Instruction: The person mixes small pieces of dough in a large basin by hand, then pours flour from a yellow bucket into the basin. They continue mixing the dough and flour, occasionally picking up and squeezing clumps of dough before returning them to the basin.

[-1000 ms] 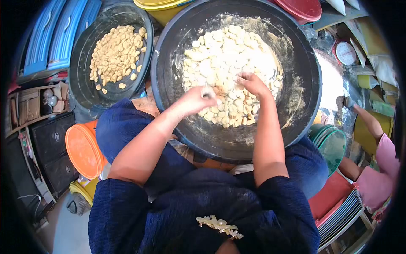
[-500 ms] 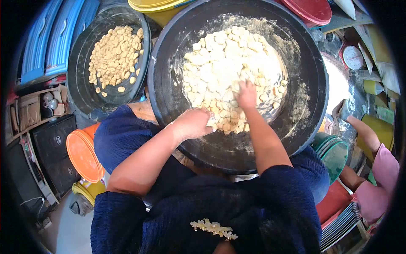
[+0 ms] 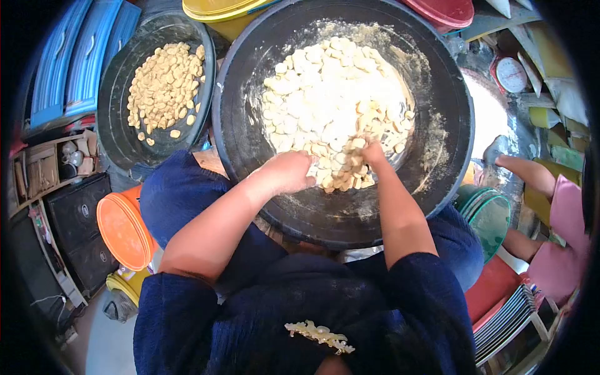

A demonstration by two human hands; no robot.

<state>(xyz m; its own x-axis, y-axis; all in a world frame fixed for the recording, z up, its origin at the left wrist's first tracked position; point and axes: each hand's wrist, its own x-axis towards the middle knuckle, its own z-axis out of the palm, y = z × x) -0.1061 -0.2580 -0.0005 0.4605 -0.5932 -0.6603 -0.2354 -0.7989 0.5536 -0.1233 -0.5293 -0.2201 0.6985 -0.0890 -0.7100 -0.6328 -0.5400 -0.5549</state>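
A wide black basin [image 3: 453,125] rests at my lap, holding a heap of small, flat, rounded pale pieces [image 3: 312,106] dusted with white powder. Strong light washes out the heap's middle. At the heap's near left edge is my left hand [image 3: 287,172], thumb and fingers apart, touching the pieces. My right hand [image 3: 372,152] is on the near right part of the heap, fingers curled down around some pieces, their tips partly hidden. Powder clings to the basin's inner wall.
To the left, a smaller dark basin [image 3: 109,119] holds browner pieces [image 3: 165,84]. An orange bucket [image 3: 123,231], a green bucket [image 3: 487,228] and a yellow tub [image 3: 234,22] surround me. Another person in a pink garment [image 3: 565,212] is at the right, near a dial scale [image 3: 511,75].
My right hand has drawn back toward me through the pieces, and its fingers have curled. My left hand stays near the same place. The other person's arm has shifted left.
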